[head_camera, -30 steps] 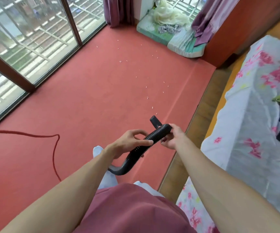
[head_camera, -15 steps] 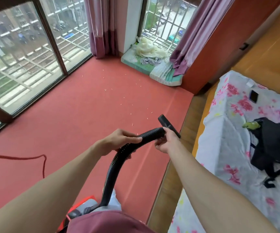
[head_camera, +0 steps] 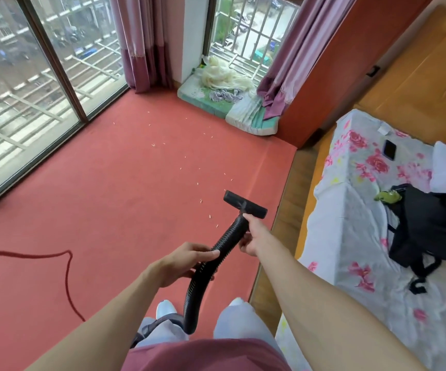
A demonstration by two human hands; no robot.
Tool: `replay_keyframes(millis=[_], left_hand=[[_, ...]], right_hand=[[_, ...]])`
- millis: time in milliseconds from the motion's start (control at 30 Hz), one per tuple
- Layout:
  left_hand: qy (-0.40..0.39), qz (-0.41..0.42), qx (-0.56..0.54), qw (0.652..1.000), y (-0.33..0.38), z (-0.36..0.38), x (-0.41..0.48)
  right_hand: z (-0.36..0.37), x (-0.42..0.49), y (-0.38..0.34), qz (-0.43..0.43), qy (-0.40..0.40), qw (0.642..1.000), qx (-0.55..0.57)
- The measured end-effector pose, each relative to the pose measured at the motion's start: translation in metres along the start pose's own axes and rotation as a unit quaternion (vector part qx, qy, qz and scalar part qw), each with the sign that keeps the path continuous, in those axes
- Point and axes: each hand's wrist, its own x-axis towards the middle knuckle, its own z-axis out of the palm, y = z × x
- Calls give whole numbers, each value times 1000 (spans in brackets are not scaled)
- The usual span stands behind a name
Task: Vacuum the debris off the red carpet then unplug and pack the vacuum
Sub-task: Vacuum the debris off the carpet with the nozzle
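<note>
Head view: left hand point(head_camera: 187, 261) wraps the black hose point(head_camera: 193, 298) low down, right hand point(head_camera: 254, 236) grips it just behind the brush nozzle point(head_camera: 244, 204) (held over the red carpet point(head_camera: 125, 199)). Pale debris point(head_camera: 201, 201) dots open carpet beyond, toward the windows point(head_camera: 29, 89); bed point(head_camera: 350, 236) edge crowds the right, red cord point(head_camera: 68, 277) trails left.

Right hand point(head_camera: 254, 235) has pushed the hose point(head_camera: 228, 235) and nozzle point(head_camera: 244, 204) forward, away from left hand point(head_camera: 187, 259).

the red carpet point(head_camera: 109, 210) covers the floor, with small pale bits of debris point(head_camera: 153, 145) scattered over its middle and a thin red cord point(head_camera: 67, 277) looping across its left side. on the rose-printed white bedsheet point(head_camera: 350, 223) lie a black fabric bag point(head_camera: 430, 226) and a dark flat phone point(head_camera: 389, 149).
</note>
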Motion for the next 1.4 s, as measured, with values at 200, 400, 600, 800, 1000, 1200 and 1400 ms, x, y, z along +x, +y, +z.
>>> replay_keyframes(millis=[200, 400, 600, 800, 1000, 1200, 1400], left_hand=[[7, -16, -28, 999, -6, 12, 12], [33, -32, -51, 998, -3, 38, 39], [91, -60, -60, 992, 11, 77, 85], [146, -56, -46, 987, 21, 99, 134], [205, -57, -53, 976, 1, 102, 155], [261, -63, -70, 961, -30, 91, 176], [294, -72, -142, 942, -65, 78, 201]], right_hand=[[-2, 15, 1, 14, 18, 999, -41], [-22, 45, -13, 35, 7, 997, -67], [-50, 94, -45, 65, -3, 987, -149], [-55, 134, -85, 68, -19, 973, -220], [-41, 169, -77, 46, -21, 966, -252], [-27, 217, -49, 30, 1, 967, -252], [-11, 274, -12, 25, 16, 966, -256]])
